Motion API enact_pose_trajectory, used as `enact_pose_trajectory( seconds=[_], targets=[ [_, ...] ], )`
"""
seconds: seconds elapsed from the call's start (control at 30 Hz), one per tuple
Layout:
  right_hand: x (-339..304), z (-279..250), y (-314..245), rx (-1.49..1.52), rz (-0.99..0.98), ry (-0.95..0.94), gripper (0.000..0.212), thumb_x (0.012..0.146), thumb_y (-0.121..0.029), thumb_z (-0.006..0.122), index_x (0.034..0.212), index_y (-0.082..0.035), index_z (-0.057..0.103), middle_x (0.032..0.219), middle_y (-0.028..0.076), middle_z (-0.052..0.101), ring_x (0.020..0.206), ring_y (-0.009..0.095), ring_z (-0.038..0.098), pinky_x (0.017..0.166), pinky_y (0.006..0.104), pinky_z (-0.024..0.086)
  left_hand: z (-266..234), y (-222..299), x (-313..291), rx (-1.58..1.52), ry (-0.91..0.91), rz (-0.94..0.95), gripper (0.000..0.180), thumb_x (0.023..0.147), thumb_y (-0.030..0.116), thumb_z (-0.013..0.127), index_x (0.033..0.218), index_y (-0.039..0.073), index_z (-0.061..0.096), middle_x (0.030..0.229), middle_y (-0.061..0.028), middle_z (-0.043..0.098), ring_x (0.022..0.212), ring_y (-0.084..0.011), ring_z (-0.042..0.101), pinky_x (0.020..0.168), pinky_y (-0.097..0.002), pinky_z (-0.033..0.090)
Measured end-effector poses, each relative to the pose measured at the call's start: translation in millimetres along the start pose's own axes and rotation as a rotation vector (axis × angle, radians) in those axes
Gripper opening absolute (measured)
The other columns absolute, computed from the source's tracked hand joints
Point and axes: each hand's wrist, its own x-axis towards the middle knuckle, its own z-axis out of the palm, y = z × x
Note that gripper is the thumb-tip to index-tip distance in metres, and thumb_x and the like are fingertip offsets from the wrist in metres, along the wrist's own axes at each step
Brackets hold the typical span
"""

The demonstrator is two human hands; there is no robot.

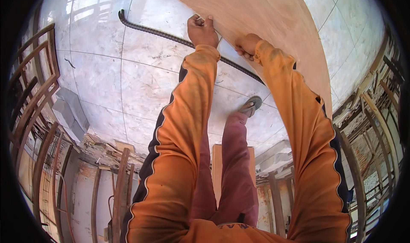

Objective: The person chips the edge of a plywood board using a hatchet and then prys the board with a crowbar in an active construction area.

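Observation:
A large sheet of plywood [273, 12] with a pale brown face stretches from the top of the view down past my right forearm. At its left edge is my left hand [203, 32], fingers curled in and thumb raised against the board; what it holds, if anything, is too small to make out. My right hand [248, 45] is closed at the same edge, farther right, its fingers bent round the board's margin. Beneath both wrists, a dark ribbed steel bar [164, 34] with a bent end lies across the tiles.
Pale, dirty tiles make up the floor [100, 83]. My sandalled foot [251, 105] stands on it below the bar. Grey blocks [70, 110] sit at the left edge, near rubble. Wooden poles [42, 170] line the left side, and more timber [373, 115] the right. Behind my legs is a wooden board [217, 168].

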Motion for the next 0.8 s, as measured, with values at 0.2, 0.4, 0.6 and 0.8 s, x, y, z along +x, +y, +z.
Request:
enact_pose_trajectory(
  seconds=[0.2, 0.4, 0.6, 0.8],
  targets=[
    [-38, -2, -19, -1.521, -0.571, 0.212, 0.023, 0.084, -0.02, 0.052, 0.084, -0.003, 0.065, 0.084, 0.021, 0.067, 0.076, 0.038, 0.065, 0.07, 0.0487, 0.05, -10, 21, -5, -0.058, -0.023, 0.086, 0.035, 0.081, 0.009, 0.07, 0.106, -0.006, 0.05, 0.086, -0.0109, 0.059, 0.071, -0.0164, 0.057, 0.063, -0.0302, 0.049],
    [-52, -4, 18, -1.088, -0.578, 0.499, 0.026, 0.089, -0.026, 0.047, 0.086, -0.007, 0.064, 0.081, 0.021, 0.065, 0.078, 0.04, 0.063, 0.072, 0.0491, 0.05, -1, 52, -14, 0.132, -0.062, 0.072, 0.035, 0.081, 0.012, 0.071, 0.104, -0.005, 0.051, 0.089, -0.0116, 0.06, 0.072, -0.0171, 0.059, 0.06, -0.0282, 0.05],
    [-29, 4, 14, -1.117, -0.561, 0.42, 0.033, 0.09, -0.032, 0.041, 0.09, -0.009, 0.065, 0.086, 0.021, 0.066, 0.082, 0.04, 0.062, 0.074, 0.0479, 0.05, -15, 35, 9, 0.385, -0.119, 0.005, 0.035, 0.079, 0.012, 0.073, 0.103, -0.004, 0.052, 0.086, -0.0131, 0.06, 0.074, -0.0199, 0.061, 0.061, -0.033, 0.054],
    [-13, 44, 26, -0.339, -0.285, 0.519, 0.033, 0.091, -0.032, 0.043, 0.095, -0.009, 0.068, 0.095, 0.021, 0.066, 0.095, 0.036, 0.062, 0.083, 0.0454, 0.048, -17, 45, 11, 0.13, 0.002, -0.067, 0.035, 0.078, 0.01, 0.074, 0.102, -0.003, 0.052, 0.093, -0.0189, 0.066, 0.084, -0.0266, 0.066, 0.076, -0.0338, 0.05]
  ],
)
